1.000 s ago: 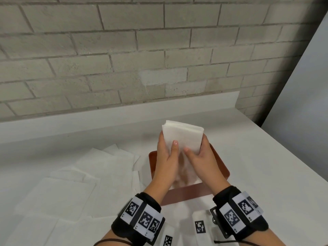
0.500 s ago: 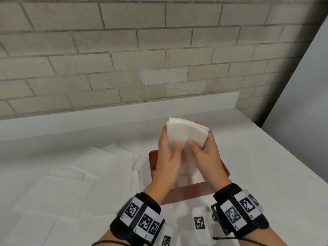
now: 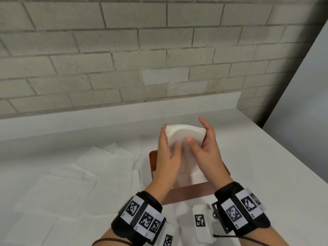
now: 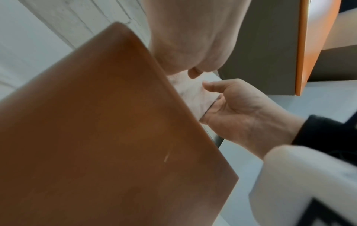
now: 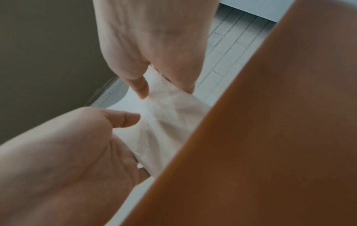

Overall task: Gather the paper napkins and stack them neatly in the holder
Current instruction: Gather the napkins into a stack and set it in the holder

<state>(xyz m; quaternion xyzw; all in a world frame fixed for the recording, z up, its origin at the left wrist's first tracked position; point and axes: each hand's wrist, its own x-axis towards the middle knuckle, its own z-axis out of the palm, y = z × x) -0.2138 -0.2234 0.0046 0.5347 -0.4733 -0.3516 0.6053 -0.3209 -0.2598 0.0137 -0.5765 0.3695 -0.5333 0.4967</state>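
Observation:
A stack of white paper napkins stands upright in the brown holder, its top edge bowed. My left hand grips the stack's left edge, thumb on the front and fingers behind. On the right edge my right hand pinches it, thumb on the front, with one finger raised above the top. The left wrist view shows the holder's wall, the napkins and my right hand. From the right wrist, my left hand and the napkins show beside the wall.
Several loose napkins lie spread over the white table to the left of the holder. A brick wall backs the table. The table's right edge runs diagonally past the holder beside a grey panel.
The flat stack has bowed at its top between my hands. My right hand has slid toward the stack's right edge and one finger has lifted clear above it.

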